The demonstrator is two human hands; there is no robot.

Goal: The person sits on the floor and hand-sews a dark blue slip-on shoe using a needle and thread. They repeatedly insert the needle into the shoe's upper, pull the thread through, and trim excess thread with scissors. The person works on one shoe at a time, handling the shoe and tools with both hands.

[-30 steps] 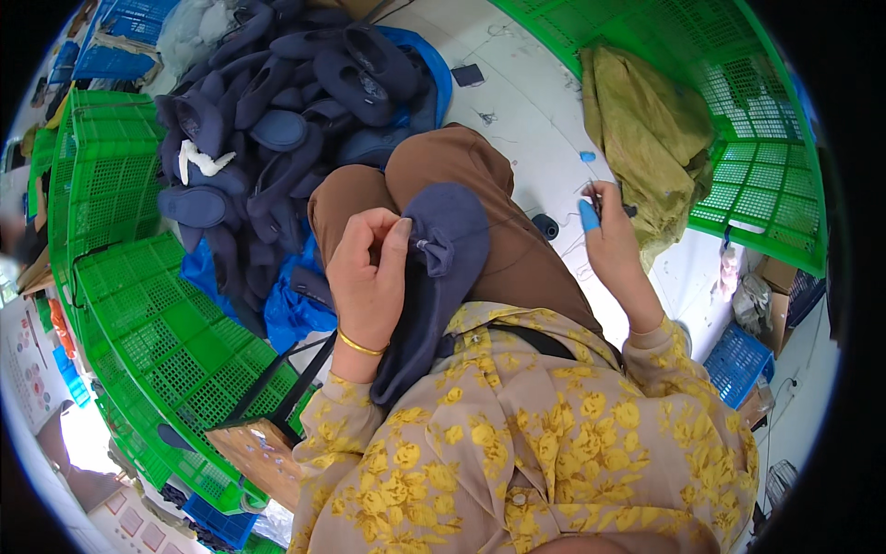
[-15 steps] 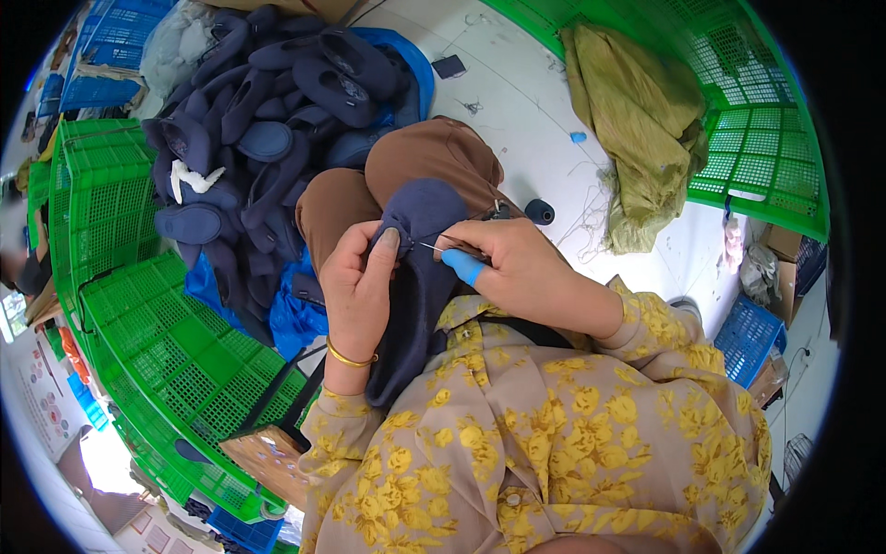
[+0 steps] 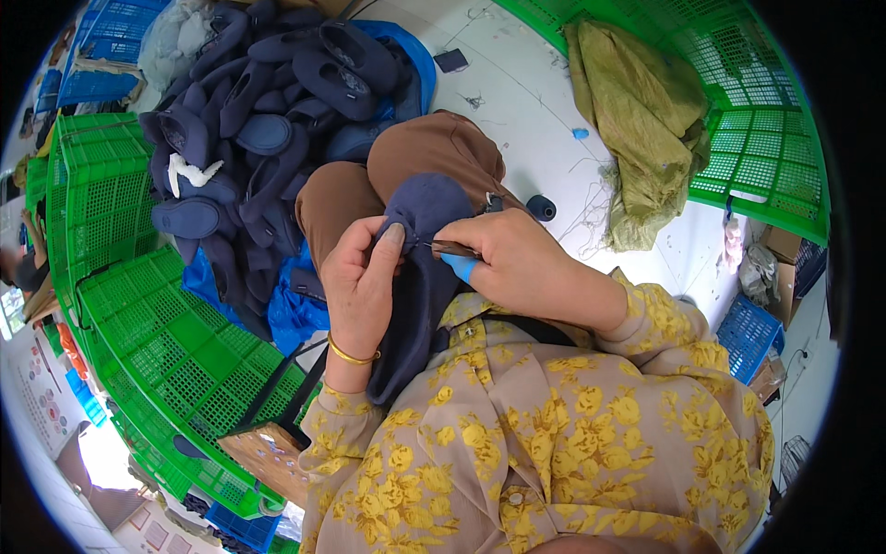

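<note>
A navy fabric slipper (image 3: 413,319) rests in my lap, its rounded toe toward my knees. My left hand (image 3: 362,282) is closed on its left side, with the thumb pressed on top near the toe seam. In my right hand (image 3: 524,263) is an awl (image 3: 456,248) with a dark handle, its thin metal tip pointing left at the slipper's upper beside my left thumb. Little of the metal shows, and I cannot tell how deep the tip sits in the cloth. Blue tape wraps a finger of the right hand.
A heap of navy slippers (image 3: 268,129) lies on blue sheeting (image 3: 300,309) at the far left, beside green plastic crates (image 3: 175,323). A dark thread spool (image 3: 541,208) stands right of my knees. An olive sack (image 3: 637,138) hangs by another green crate (image 3: 752,162).
The awl's handle has come closer to the slipper, and less of its metal shaft shows. My left hand keeps its grip almost unmoved.
</note>
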